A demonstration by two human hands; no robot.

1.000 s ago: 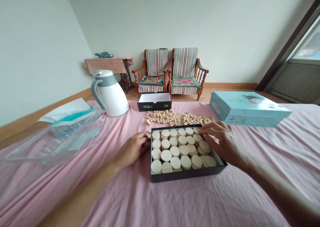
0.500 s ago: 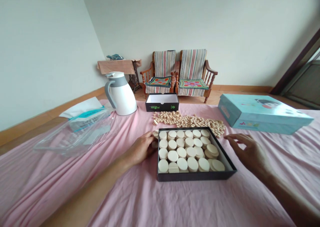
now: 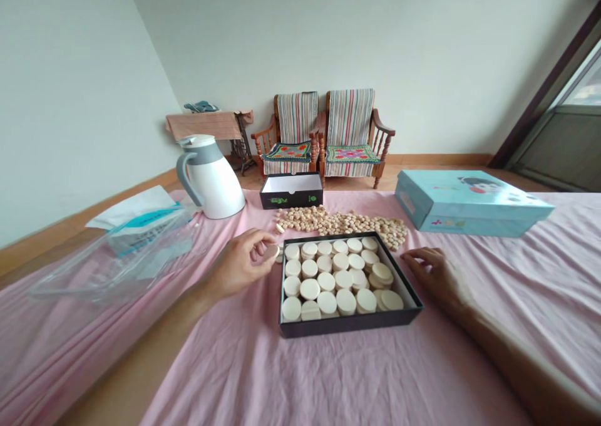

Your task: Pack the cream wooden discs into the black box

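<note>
Between the thumb and fingers of my left hand (image 3: 237, 263) is a round wooden disc (image 3: 271, 252), just off the left side of a shallow black box (image 3: 350, 328). Part of another pale disc (image 3: 280, 255) shows beside the box's left wall. Inside the box, stacks of wooden discs (image 3: 327, 302) stand in rows, and one piece near the front left shows its edges. My right hand (image 3: 434, 279) lies on the cloth right of the box, fingers loosely bent and slightly apart, holding nothing. Behind the box spreads a pile of small wooden pieces (image 3: 347, 224).
An open black box (image 3: 291, 200) with a white inside stands behind the pile. A white and grey jug (image 3: 216, 185) is at the left, with a clear plastic package (image 3: 141, 244) nearer me. A light blue box (image 3: 469, 210) sits at the right on the pink cloth (image 3: 357, 376).
My left hand has lifted and drawn away from the box's left side, and a disc now shows in its fingers. My right hand has lowered onto the cloth. The view has turned slightly right.
</note>
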